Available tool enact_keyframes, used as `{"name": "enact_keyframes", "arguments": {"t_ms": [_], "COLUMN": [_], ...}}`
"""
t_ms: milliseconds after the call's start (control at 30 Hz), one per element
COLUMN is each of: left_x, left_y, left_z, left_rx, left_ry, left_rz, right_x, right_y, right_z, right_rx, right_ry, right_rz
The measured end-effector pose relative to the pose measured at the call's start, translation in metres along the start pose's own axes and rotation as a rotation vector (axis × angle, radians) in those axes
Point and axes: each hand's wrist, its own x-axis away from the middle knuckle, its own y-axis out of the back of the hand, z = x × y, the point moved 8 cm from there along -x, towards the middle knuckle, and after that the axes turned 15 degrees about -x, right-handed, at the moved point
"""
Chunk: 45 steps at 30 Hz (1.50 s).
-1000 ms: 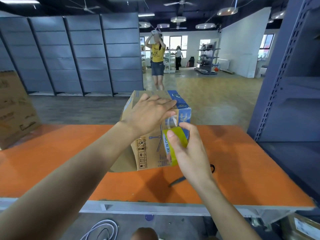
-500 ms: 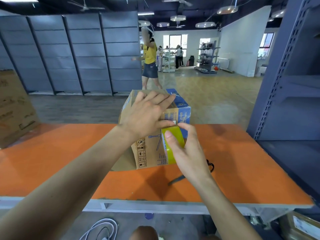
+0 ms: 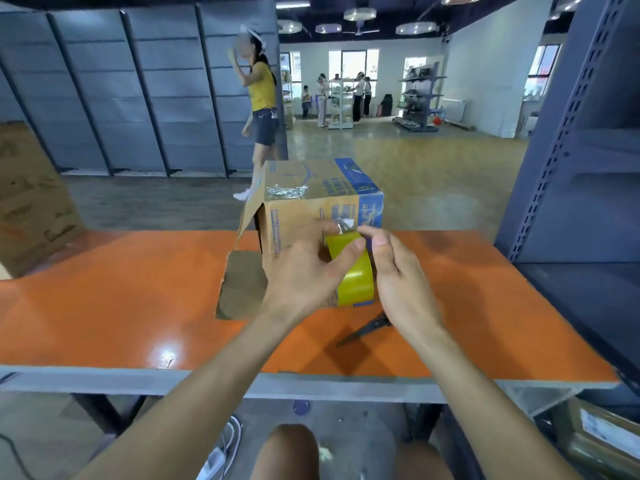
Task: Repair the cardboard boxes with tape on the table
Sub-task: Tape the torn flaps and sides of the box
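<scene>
Orange table [image 3: 104,306]: cardboard box [image 3: 298,209], black scissors [image 3: 367,329] on it.

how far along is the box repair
Done: clear tape is stuck across the box's top edge. In hand: the left hand holds the yellow roll against the box front, and the right hand pinches its upper edge, seemingly the tape end. Left: the side flap hangs open, the scissors lie unused on the table, and a second box waits at far left.
</scene>
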Motion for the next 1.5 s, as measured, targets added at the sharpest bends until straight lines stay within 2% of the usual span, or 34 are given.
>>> {"name": "enact_keyframes", "arguments": {"t_ms": [100, 200, 267, 367, 467, 600, 700, 867, 1067, 1367, 1500], "left_x": [0.001, 0.001, 0.001, 0.004, 0.008, 0.010, 0.010, 0.008, 0.008, 0.008, 0.007], "left_y": [-0.006, -0.004, -0.004, -0.007, -0.010, -0.010, -0.012, -0.014, -0.012, -0.015, -0.018], "left_z": [-0.001, -0.001, -0.001, -0.002, 0.000, 0.009, 0.006, 0.004, 0.005, 0.006, 0.011], "left_rx": [0.164, 0.237, 0.282, 0.357, 0.411, 0.552, 0.588, 0.607, 0.637, 0.701, 0.732], "left_ry": [0.032, 0.062, 0.085, 0.112, 0.175, 0.312, 0.331, 0.370, 0.389, 0.420, 0.426], "left_rz": [0.036, 0.058, 0.074, 0.076, 0.084, 0.069, 0.100, 0.161, 0.178, 0.195, 0.190], "right_x": [-0.010, -0.008, -0.003, 0.002, 0.004, 0.011, 0.009, -0.015, -0.045, -0.066, -0.081], "right_y": [0.016, 0.026, 0.029, 0.030, 0.023, 0.026, 0.038, 0.084, 0.115, 0.094, 0.086], "right_z": [-0.034, -0.072, -0.085, -0.085, -0.075, -0.062, -0.052, -0.026, 0.021, 0.024, 0.016], "right_rx": [0.225, 0.625, 0.842, 0.948, 1.035, 1.057, 1.086, 1.009, 0.885, 0.671, 0.856], "right_ry": [-0.063, -0.210, -0.217, -0.178, -0.056, -0.075, -0.040, -0.093, -0.050, -0.145, -0.036], "right_rz": [0.140, 0.455, 0.629, 0.712, 0.773, 0.897, 0.885, 0.720, 0.555, 0.697, 0.791]}}
